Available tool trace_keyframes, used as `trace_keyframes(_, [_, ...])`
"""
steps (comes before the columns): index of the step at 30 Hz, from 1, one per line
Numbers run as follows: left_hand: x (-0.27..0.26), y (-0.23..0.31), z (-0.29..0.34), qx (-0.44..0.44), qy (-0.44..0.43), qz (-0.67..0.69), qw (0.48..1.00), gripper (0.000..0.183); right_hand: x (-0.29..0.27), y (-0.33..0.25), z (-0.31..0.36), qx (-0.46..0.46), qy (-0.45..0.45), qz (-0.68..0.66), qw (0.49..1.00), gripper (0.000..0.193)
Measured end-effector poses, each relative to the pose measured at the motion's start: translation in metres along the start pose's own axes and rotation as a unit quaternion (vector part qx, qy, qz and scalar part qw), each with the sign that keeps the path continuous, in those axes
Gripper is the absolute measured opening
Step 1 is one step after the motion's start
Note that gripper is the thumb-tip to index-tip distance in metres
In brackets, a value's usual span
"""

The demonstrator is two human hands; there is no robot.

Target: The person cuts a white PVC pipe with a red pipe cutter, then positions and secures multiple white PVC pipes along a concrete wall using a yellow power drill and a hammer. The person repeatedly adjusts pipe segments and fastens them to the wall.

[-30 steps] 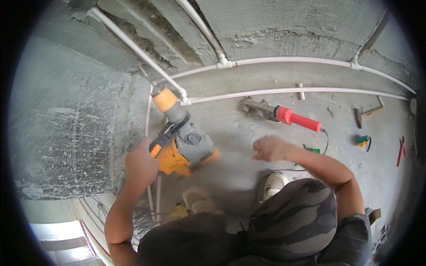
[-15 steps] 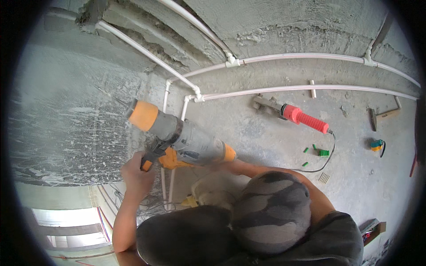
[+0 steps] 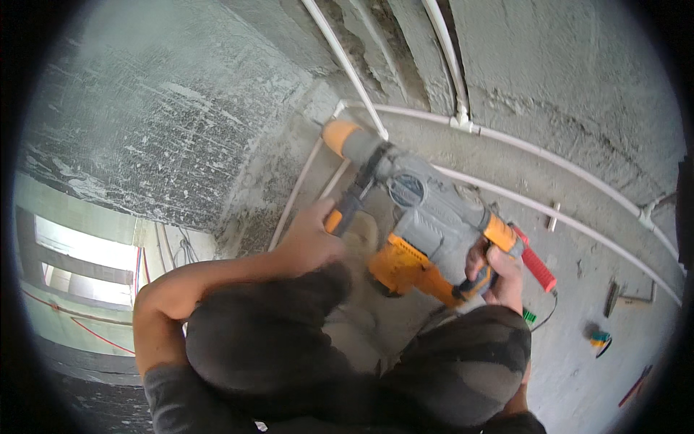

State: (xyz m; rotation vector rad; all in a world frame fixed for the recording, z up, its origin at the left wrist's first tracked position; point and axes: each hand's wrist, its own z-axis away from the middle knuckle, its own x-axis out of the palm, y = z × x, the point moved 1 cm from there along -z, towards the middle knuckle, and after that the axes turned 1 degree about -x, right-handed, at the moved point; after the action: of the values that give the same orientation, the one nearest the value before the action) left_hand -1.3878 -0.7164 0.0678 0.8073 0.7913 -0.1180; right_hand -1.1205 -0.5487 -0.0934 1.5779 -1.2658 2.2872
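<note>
Wide floor [image 3: 578, 304], L hand [image 3: 312, 237], R hand [image 3: 506, 273] gripping drill [image 3: 437, 231], nose [image 3: 340, 137] prob. nr wall edge [image 3: 288, 110]

Rough grey walls [image 3: 181, 108] border a grey floor [image 3: 571, 369].

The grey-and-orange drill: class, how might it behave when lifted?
The drill is likely heavy: it looks bulky, with the left hand and right hand both on it. It appears hard-shelled, so should stay stiff. Its long, uneven shape could make it tip one-handed.
</note>
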Motion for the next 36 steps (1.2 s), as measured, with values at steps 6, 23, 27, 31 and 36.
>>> trace_keyframes(6, [0.023,-0.037,-0.038,-0.066,-0.078,0.193,0.976,0.033,0.022,-0.037,-0.017,0.068,0.055,0.132,0.987,0.034])
trace_keyframes(23, [-0.040,-0.100,-0.151,0.040,-0.038,0.094,0.994,0.028,0.076,0.016,-0.122,0.127,0.145,0.189,0.963,0.024])
trace_keyframes(27, [-0.053,-0.104,-0.171,0.010,-0.021,0.042,0.999,0.027,0.057,0.050,-0.148,0.131,0.172,0.140,0.966,0.022])
trace_keyframes(31, [-0.051,-0.111,-0.180,-0.038,-0.038,0.041,0.998,0.028,0.051,0.062,-0.157,0.142,0.177,0.116,0.967,0.023])
trace_keyframes(36, [-0.055,-0.109,-0.190,-0.043,-0.038,0.012,0.998,0.028,0.052,0.066,-0.165,0.150,0.190,0.104,0.965,0.024])
